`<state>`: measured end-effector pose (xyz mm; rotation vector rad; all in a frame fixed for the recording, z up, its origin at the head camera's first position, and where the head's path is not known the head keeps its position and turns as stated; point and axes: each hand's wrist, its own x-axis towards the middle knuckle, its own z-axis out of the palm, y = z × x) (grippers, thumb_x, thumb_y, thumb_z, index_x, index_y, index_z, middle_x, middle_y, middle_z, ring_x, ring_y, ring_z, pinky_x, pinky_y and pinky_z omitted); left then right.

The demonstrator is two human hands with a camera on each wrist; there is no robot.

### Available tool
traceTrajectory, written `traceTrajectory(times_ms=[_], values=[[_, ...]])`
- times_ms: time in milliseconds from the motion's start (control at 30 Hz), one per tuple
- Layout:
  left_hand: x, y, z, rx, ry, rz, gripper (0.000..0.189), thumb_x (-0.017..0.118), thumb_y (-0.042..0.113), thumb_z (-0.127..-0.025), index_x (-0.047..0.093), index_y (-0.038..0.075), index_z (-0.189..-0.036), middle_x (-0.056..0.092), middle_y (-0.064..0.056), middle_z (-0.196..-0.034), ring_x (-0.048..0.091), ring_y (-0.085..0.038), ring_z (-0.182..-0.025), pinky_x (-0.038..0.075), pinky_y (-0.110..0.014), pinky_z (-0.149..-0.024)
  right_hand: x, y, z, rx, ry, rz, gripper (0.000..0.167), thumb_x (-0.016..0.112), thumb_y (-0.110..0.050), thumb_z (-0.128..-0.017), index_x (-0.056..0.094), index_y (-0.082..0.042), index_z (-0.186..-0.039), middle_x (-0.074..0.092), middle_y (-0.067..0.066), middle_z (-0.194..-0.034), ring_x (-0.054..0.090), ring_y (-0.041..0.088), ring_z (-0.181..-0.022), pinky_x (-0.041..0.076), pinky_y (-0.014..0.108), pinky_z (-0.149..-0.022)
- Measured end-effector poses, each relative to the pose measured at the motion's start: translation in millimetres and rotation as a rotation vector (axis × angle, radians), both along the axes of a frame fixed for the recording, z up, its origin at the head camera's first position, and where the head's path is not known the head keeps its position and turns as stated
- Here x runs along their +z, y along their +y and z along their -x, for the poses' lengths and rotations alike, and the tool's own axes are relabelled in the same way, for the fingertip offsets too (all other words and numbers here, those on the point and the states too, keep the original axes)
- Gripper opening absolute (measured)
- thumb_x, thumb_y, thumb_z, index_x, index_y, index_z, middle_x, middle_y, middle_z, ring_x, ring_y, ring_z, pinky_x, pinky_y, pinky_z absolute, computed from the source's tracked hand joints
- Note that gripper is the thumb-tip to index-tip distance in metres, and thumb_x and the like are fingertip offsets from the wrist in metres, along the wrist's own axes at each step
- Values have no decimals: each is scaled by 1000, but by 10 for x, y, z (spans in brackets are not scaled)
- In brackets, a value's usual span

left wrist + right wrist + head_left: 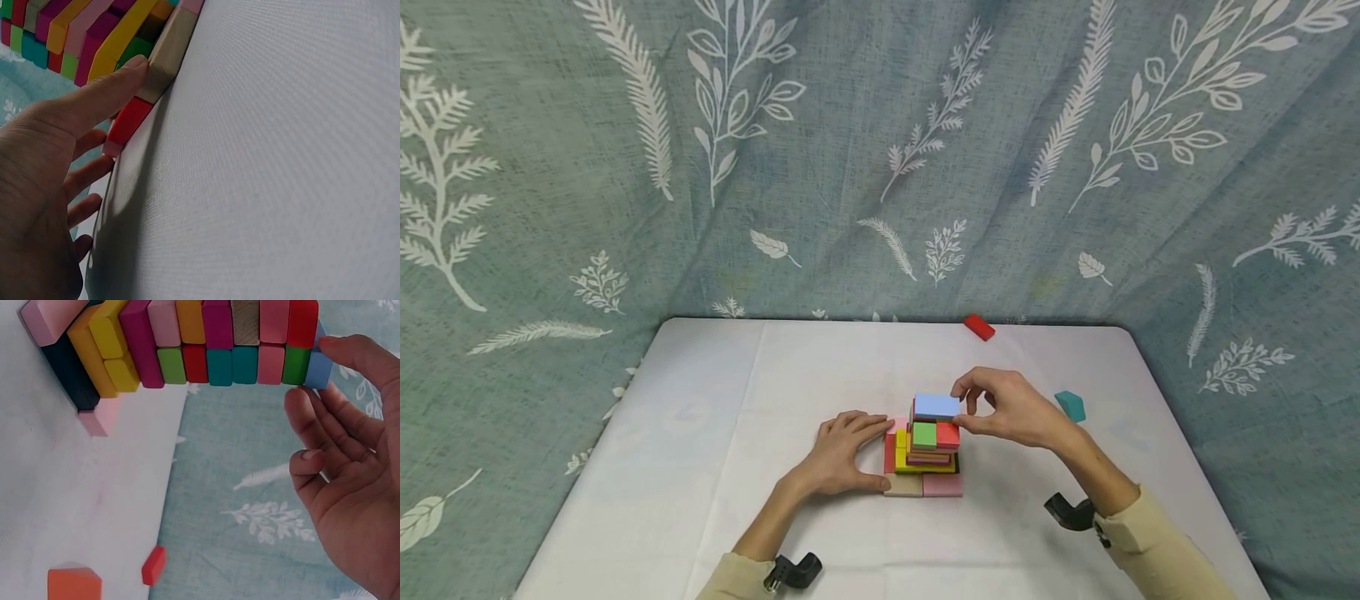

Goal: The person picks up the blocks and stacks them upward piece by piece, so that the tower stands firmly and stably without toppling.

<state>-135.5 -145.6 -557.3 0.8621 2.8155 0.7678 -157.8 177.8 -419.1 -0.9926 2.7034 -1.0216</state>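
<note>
A tall tower of coloured wooden blocks [924, 458] stands on the white table, widest at its base and stacked in many layers. My left hand [844, 454] rests beside the base with spread, fairly straight fingers. Its thumb touches a plain wood block [167, 59] in the lowest layer. At the top lies a light blue block [937, 407]. My right hand [1011, 406] pinches its right end between thumb and fingers. Just under it sit a green block [924, 435] and a red block [948, 434]. In the right wrist view the thumb tip meets the blue block [319, 369].
A loose red block [979, 327] lies at the table's far edge. To the right of the right hand is a teal block [1070, 406]. The right wrist view shows an orange block [75, 585] on the table. Patterned cloth [850, 167] hangs behind.
</note>
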Motion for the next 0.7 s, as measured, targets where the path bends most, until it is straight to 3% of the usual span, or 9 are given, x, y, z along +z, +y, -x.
traceTrajectory(times_ms=[233,367,500,700], values=[[16,0,-5,-1,-3,0,95,76,68,-73,45,27,-153,45,6,-154,33,-25,-142,25,-58,-107,12,31,21,1,-11,19,32,82,-37,-84,67,-24,-109,64,-14,-91,57,6,-82,45,29,-70],[23,0,-2,-4,-2,-5,95,76,69,-73,45,27,-153,45,6,-154,33,-25,-142,25,-58,-107,-10,132,152,-50,-56,74,33,81,-39,-85,68,-24,-111,67,-11,-101,61,9,-86,47,34,-73],[28,3,-5,-11,-11,-19,95,76,69,-73,46,27,-153,45,6,-154,33,-26,-142,25,-58,-106,-160,303,471,-166,-125,98,33,79,-37,-88,69,-18,-113,70,2,-109,64,15,-91,50,37,-79],[5,3,-17,-3,-7,-31,94,78,68,-72,47,27,-151,46,6,-153,34,-26,-141,26,-58,-104,-538,519,1069,-347,-202,37,46,73,-43,-91,66,-11,-124,67,6,-116,63,24,-101,53,40,-82]])
